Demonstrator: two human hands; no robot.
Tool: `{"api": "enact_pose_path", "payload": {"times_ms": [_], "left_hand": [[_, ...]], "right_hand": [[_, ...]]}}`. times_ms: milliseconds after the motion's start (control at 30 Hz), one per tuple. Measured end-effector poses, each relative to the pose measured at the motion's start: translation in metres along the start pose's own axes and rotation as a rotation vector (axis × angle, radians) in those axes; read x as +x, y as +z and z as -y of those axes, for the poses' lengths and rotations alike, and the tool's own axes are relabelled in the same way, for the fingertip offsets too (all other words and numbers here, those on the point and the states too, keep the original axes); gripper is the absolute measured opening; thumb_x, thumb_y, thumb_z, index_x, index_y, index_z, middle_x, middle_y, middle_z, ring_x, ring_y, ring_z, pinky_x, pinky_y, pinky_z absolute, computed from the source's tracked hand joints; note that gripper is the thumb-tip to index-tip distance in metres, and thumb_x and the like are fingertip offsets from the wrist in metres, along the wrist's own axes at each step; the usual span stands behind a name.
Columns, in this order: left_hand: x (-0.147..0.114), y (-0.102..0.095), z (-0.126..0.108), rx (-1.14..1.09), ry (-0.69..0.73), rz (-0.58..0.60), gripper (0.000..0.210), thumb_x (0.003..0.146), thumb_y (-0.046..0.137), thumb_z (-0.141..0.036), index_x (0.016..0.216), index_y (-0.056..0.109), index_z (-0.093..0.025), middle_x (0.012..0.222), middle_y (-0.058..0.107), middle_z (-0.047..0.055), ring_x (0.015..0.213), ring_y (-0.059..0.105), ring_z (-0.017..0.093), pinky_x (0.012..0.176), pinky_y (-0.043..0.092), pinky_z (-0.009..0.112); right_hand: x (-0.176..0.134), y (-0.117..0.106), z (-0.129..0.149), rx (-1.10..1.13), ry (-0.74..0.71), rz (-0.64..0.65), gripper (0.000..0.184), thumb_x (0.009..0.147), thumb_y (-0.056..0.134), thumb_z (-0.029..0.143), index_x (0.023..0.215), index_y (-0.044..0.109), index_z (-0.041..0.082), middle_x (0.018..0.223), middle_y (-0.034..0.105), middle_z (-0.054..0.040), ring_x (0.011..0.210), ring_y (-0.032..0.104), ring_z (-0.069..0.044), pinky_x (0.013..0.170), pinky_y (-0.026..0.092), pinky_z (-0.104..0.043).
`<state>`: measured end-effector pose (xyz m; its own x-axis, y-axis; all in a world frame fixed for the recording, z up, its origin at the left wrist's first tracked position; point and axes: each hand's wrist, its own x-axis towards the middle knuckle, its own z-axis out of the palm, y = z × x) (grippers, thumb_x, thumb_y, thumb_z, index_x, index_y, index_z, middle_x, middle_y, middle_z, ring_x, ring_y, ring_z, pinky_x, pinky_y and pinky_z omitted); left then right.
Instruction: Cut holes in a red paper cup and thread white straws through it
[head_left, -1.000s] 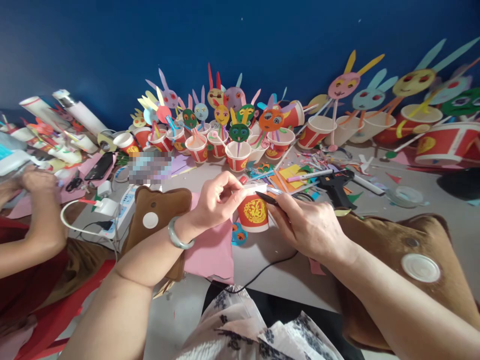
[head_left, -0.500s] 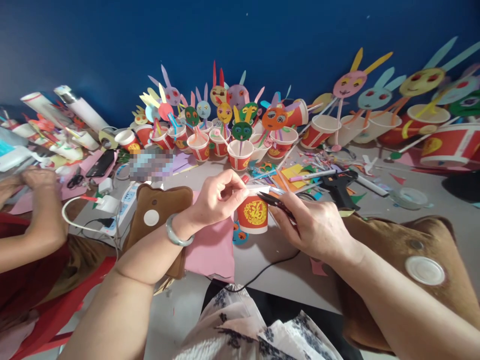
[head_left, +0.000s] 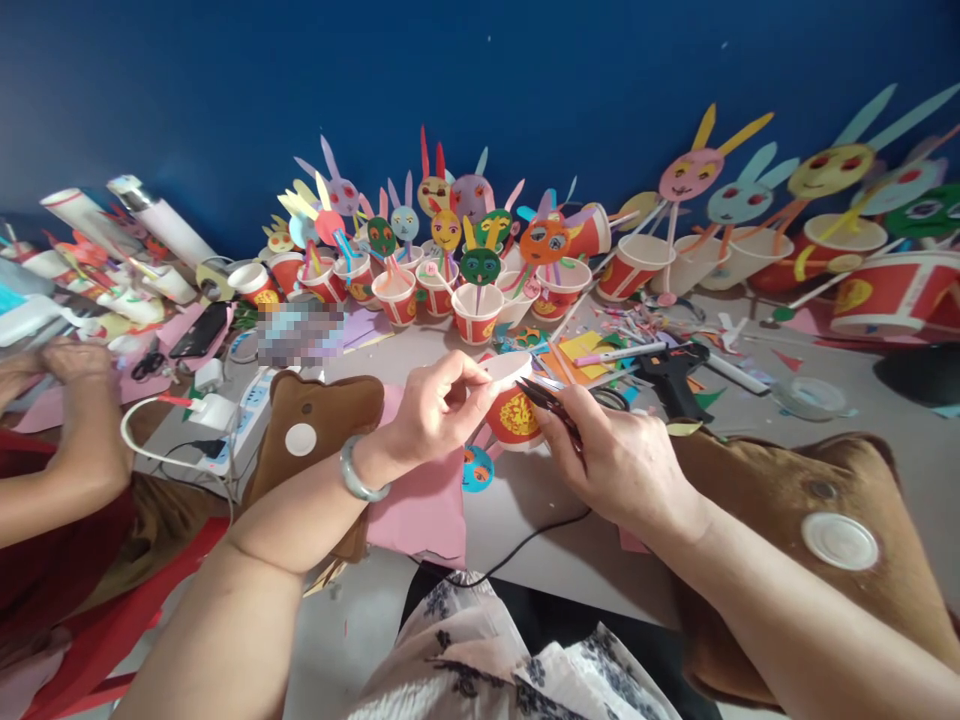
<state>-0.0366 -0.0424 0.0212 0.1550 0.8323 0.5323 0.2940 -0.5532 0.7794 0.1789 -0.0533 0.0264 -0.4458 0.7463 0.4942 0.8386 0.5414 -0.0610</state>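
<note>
Thumb and fingertips of my left hand [head_left: 431, 415] pinch a pale, rounded paper strip [head_left: 510, 370] by its left end. My right hand [head_left: 626, 455] is closed around dark scissors [head_left: 551, 402], whose blades point left close to the strip's right part. Whether the blades touch the paper I cannot tell. Just behind and below both stands a red paper cup [head_left: 517, 418] with a gold emblem, partly covered by the strip. Beside the cup's base lies a blue paper face [head_left: 478, 468] with orange eyes.
Several cups with paper rabbit figures [head_left: 480, 265] line the blue wall. A black glue gun [head_left: 679, 375] lies right, among paper scraps. Brown pouches [head_left: 787, 500] flank my arms. A power strip [head_left: 251, 415] and another person's arm [head_left: 82, 430] are at left.
The pale strip has turned and now shows its broad face, reaching over the cup's rim. My left hand has dropped slightly. The blue face shows more, and the cup looks tilted.
</note>
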Motion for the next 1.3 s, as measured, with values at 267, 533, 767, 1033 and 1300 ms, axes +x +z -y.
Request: {"api": "enact_pose_path", "payload": {"times_ms": [267,533,767,1033,1300], "left_hand": [[0.0,0.002,-0.004,-0.031,-0.009,-0.044,0.023,0.092,0.069,-0.033,0.08,0.057,-0.017,0.064,0.059,-0.004,0.051,0.048,0.005,0.047,0.037,0.018],[-0.001,0.002,-0.002,-0.065,-0.017,-0.039,0.023,0.091,0.07,-0.033,0.081,0.057,-0.017,0.065,0.059,-0.004,0.051,0.05,0.005,0.046,0.037,0.017],[0.001,0.0,-0.005,-0.065,-0.028,-0.019,0.025,0.091,0.069,-0.034,0.078,0.056,-0.017,0.062,0.056,-0.004,0.048,0.046,0.004,0.044,0.034,0.018],[0.007,-0.005,-0.009,-0.05,-0.011,-0.007,0.023,0.09,0.069,-0.03,0.075,0.057,-0.016,0.062,0.058,-0.003,0.05,0.045,0.005,0.045,0.036,0.018],[0.01,-0.011,-0.005,-0.12,-0.042,0.075,0.022,0.09,0.068,-0.029,0.075,0.058,-0.017,0.06,0.056,-0.003,0.05,0.044,0.005,0.047,0.035,0.019]], "right_hand": [[0.0,-0.001,0.002,0.021,-0.025,-0.016,0.036,0.104,0.036,0.036,0.09,0.062,0.016,0.058,0.065,-0.0024,0.049,0.062,-0.016,0.045,0.027,-0.024],[-0.001,0.0,0.002,-0.013,-0.06,-0.076,0.035,0.105,0.037,0.036,0.09,0.062,0.015,0.056,0.065,-0.0015,0.046,0.063,-0.016,0.042,0.028,-0.024],[-0.001,-0.005,0.001,0.01,-0.11,-0.091,0.034,0.105,0.039,0.034,0.084,0.059,0.017,0.059,0.066,-0.0017,0.048,0.062,-0.014,0.043,0.029,-0.023],[0.001,-0.003,-0.004,-0.032,-0.155,-0.131,0.033,0.104,0.043,0.034,0.077,0.055,0.018,0.056,0.06,0.0006,0.046,0.056,-0.011,0.045,0.025,-0.025],[0.003,-0.005,-0.009,0.003,-0.171,-0.069,0.029,0.102,0.044,0.035,0.083,0.056,0.018,0.057,0.059,0.0015,0.045,0.051,-0.011,0.045,0.023,-0.025]]}}
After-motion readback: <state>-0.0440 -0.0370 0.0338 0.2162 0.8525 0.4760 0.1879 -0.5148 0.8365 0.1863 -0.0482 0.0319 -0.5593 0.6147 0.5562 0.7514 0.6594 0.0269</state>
